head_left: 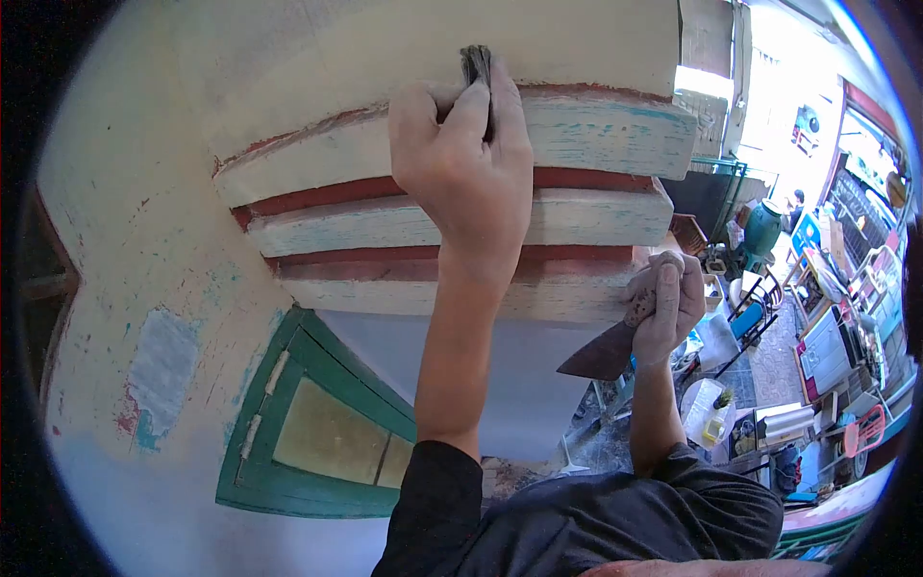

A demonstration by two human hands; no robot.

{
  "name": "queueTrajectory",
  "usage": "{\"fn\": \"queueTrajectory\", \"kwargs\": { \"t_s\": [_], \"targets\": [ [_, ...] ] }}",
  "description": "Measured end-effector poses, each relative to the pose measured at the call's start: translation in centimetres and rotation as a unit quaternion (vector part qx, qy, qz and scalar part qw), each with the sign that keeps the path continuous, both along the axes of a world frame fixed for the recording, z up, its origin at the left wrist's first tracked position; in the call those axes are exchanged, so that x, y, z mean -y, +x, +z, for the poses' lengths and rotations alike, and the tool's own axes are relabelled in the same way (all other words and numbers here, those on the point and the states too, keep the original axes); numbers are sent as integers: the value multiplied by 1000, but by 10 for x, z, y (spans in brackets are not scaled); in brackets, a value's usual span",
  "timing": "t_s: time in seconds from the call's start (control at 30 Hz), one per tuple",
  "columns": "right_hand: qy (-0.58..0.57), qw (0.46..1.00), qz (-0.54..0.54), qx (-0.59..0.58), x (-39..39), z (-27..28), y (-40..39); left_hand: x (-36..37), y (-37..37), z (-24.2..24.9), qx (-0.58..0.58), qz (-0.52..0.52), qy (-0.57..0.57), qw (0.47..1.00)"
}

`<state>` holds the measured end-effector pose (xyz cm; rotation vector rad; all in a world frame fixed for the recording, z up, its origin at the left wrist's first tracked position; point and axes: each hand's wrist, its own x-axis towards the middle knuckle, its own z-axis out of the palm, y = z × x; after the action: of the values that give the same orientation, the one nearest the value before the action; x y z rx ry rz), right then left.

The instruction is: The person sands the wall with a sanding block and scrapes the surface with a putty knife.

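My left hand (466, 163) is raised against the pale painted moulding (606, 135), its fingers pinched on a small dark grey bundle (475, 63) with a ragged, bristle-like end. That end meets the smooth cream surface (586, 43) just above the top ledge. Lower on the right, my right hand (665, 298) is closed around a scraper, its wide dark blade (601, 354) pointing down and left. The scraper hangs beside the lowest ledge. Dust whitens the fingers of both hands. Worn paint on the ledges shows blue streaks, with red bands (586, 180) in the grooves.
A green-framed window (317, 423) sits below the moulding at left. The wall has a grey patch (163, 363) and chipped paint. Far below on the right are a green urn-shaped container (764, 229), a pink chair (863, 430), a white round table (700, 399) and cluttered goods.
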<state>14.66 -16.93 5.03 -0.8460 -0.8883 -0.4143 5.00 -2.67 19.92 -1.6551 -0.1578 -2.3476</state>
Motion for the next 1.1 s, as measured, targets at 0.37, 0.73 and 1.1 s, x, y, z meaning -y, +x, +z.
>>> {"fn": "queueTrajectory", "kwargs": {
  "t_s": [0.37,0.73,1.1],
  "targets": [
    [10,999,35,12,0,-1,5,-15,-13,2,21,14,-28,999],
    [8,999,37,-3,1,-1,2,-18,-29,-8,4,84,-63,994],
    [19,999,36,-24,2,-3,2,-25,-38,-2,21,33,-81,996]
  ]
}}
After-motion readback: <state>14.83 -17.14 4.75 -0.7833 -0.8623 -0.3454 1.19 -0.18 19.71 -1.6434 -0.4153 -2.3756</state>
